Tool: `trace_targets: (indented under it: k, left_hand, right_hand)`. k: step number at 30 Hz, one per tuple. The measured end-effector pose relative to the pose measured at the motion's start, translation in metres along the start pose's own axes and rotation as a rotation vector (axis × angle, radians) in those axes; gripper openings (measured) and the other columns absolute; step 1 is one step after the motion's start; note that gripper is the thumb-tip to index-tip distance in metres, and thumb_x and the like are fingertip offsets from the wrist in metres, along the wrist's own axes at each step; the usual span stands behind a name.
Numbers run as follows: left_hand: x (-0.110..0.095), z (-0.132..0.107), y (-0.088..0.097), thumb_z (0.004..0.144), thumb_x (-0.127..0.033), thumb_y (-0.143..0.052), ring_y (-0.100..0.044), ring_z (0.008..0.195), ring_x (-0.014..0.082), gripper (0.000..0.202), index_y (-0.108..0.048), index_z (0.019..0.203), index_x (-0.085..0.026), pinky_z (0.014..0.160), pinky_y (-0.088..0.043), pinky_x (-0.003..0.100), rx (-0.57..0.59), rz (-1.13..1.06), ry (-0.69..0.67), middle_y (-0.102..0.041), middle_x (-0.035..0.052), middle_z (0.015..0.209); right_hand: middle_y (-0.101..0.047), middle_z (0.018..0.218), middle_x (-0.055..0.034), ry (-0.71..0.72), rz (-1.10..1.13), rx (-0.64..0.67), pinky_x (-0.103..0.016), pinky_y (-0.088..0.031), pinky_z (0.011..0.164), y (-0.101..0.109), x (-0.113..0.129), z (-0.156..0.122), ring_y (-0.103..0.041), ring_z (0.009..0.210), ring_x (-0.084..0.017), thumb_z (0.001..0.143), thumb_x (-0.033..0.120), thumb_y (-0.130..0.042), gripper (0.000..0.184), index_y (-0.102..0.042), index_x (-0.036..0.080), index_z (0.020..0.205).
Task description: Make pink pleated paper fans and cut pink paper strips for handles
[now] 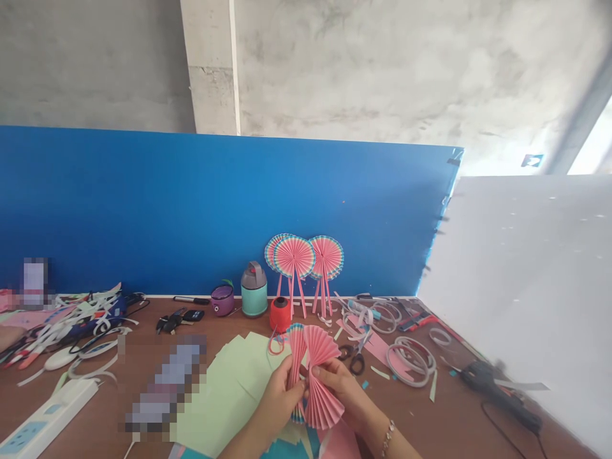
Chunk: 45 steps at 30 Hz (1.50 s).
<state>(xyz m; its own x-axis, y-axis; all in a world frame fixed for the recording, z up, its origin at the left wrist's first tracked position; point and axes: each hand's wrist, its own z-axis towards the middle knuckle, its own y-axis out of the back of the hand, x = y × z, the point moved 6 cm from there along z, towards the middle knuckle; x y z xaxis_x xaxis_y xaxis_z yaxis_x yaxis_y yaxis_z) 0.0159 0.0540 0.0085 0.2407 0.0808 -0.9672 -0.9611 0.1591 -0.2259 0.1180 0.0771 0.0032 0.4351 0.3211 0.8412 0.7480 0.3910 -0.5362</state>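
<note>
A pleated pink paper fan (325, 395) with a striped, multicoloured edge is partly spread between my hands. My left hand (284, 386) pinches its folded left side, where the pleats are close together. On the other side, my right hand (337, 382) grips the fanned-out pink pleats near the middle. Beneath my hands lie light green paper sheets (224, 389) with some pink and teal paper. Just beyond, red-handled scissors (276, 344) and black-handled scissors (356, 362) rest on the table. Several finished round pink fans (295, 257) on stick legs lean against the blue partition.
A turquoise-and-grey container (254, 290), a purple pot (222, 299) and a red container (280, 314) stand at the back. Coiled white strips (411, 361) and a glue gun (502, 389) lie right. A power strip (48, 417), keys (171, 320) and a blurred-out phone (167, 386) lie left.
</note>
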Motion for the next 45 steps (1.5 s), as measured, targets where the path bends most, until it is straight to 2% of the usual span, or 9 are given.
trace_targets:
  k: [5, 11, 14, 18, 24, 27, 31, 38, 45]
  left_hand:
    - [0.002, 0.002, 0.007, 0.070, -0.033, -0.060, -0.051, 0.061, 0.0122, 0.021, -0.056, 0.083, -0.018, 0.056, -0.040, 0.023, -0.055, 0.031, 0.057, -0.055, -0.0003, 0.074]
    - [0.005, 0.004, 0.025, 0.067, -0.040, -0.061, -0.040, 0.044, 0.0082, 0.025, -0.057, 0.078, -0.018, 0.040, -0.026, 0.019, -0.230, -0.030, 0.115, -0.051, -0.0037, 0.059]
    - [0.005, 0.001, 0.025, 0.069, -0.044, -0.062, -0.035, 0.042, 0.0070, 0.027, -0.057, 0.074, -0.018, 0.039, -0.025, 0.018, -0.255, -0.124, 0.131, -0.042, -0.0072, 0.048]
    - [0.005, -0.004, 0.023, 0.071, -0.050, -0.062, -0.038, 0.044, 0.0061, 0.039, -0.060, 0.092, -0.017, 0.040, -0.028, 0.018, -0.310, -0.242, 0.169, -0.051, -0.0047, 0.061]
    - [0.001, -0.003, 0.018, 0.067, -0.061, -0.059, -0.042, 0.048, 0.0088, 0.056, -0.055, 0.101, -0.017, 0.039, -0.031, 0.020, -0.283, -0.173, 0.168, -0.056, -0.0017, 0.069]
    - [0.001, -0.002, 0.012, 0.066, -0.060, -0.060, -0.042, 0.049, 0.0098, 0.053, -0.054, 0.097, -0.018, 0.038, -0.032, 0.020, -0.237, -0.081, 0.147, -0.053, -0.0030, 0.066]
    - [0.004, -0.003, 0.007, 0.067, -0.053, -0.063, -0.039, 0.048, 0.0087, 0.041, -0.053, 0.087, -0.019, 0.042, -0.031, 0.018, -0.192, -0.010, 0.131, -0.041, -0.0081, 0.054]
    - [0.004, -0.001, 0.015, 0.070, -0.048, -0.063, -0.038, 0.046, 0.0080, 0.037, -0.053, 0.090, -0.018, 0.046, -0.031, 0.019, -0.255, -0.002, 0.128, -0.041, -0.0088, 0.052]
    - [-0.002, -0.002, 0.015, 0.067, -0.045, -0.068, -0.050, 0.059, 0.0105, 0.042, -0.058, 0.096, -0.017, 0.057, -0.038, 0.022, -0.237, -0.052, 0.112, -0.058, -0.0003, 0.075]
  right_hand:
    - [-0.065, 0.064, -0.0011, 0.061, -0.084, -0.010, -0.028, -0.044, 0.058, 0.006, 0.004, 0.005, -0.058, 0.052, -0.013, 0.060, 0.036, -0.078, 0.031, -0.062, 0.015, 0.076]
    - [-0.062, 0.058, -0.0010, 0.276, -0.425, -0.059, -0.025, -0.035, 0.055, 0.003, 0.020, 0.002, -0.050, 0.054, -0.013, 0.067, 0.051, -0.069, 0.037, -0.051, 0.018, 0.071]
    - [-0.059, 0.064, -0.0008, 0.382, -0.632, -0.142, -0.023, -0.032, 0.055, -0.003, 0.028, -0.007, -0.048, 0.058, -0.012, 0.075, 0.044, -0.061, 0.028, -0.051, 0.018, 0.072]
    - [-0.048, 0.063, 0.0032, 0.455, -0.708, -0.186, -0.022, -0.029, 0.052, -0.009, 0.031, -0.015, -0.043, 0.057, -0.011, 0.073, 0.032, -0.061, 0.020, -0.047, 0.020, 0.067]
    - [-0.042, 0.057, 0.0048, 0.418, -0.621, -0.261, -0.023, -0.032, 0.054, 0.003, 0.027, -0.007, -0.045, 0.057, -0.012, 0.070, 0.027, -0.058, 0.031, -0.030, 0.022, 0.059]
    - [-0.037, 0.054, 0.0060, 0.409, -0.721, -0.349, -0.023, -0.028, 0.051, 0.011, 0.027, -0.006, -0.036, 0.052, -0.010, 0.069, 0.025, -0.059, 0.029, -0.033, 0.022, 0.056]
    - [-0.041, 0.057, 0.0050, 0.405, -0.804, -0.295, -0.023, -0.028, 0.052, 0.007, 0.024, -0.006, -0.035, 0.054, -0.010, 0.073, 0.031, -0.060, 0.025, -0.043, 0.020, 0.059]
    - [-0.043, 0.057, 0.0041, 0.303, -0.549, -0.140, -0.023, -0.029, 0.053, -0.008, 0.021, -0.007, -0.036, 0.054, -0.010, 0.073, 0.049, -0.063, 0.035, -0.052, 0.018, 0.062]
    - [-0.061, 0.072, -0.0013, 0.225, -0.226, -0.045, -0.025, -0.038, 0.066, -0.012, 0.021, -0.006, -0.054, 0.071, -0.015, 0.066, 0.042, -0.074, 0.032, -0.052, 0.019, 0.071]
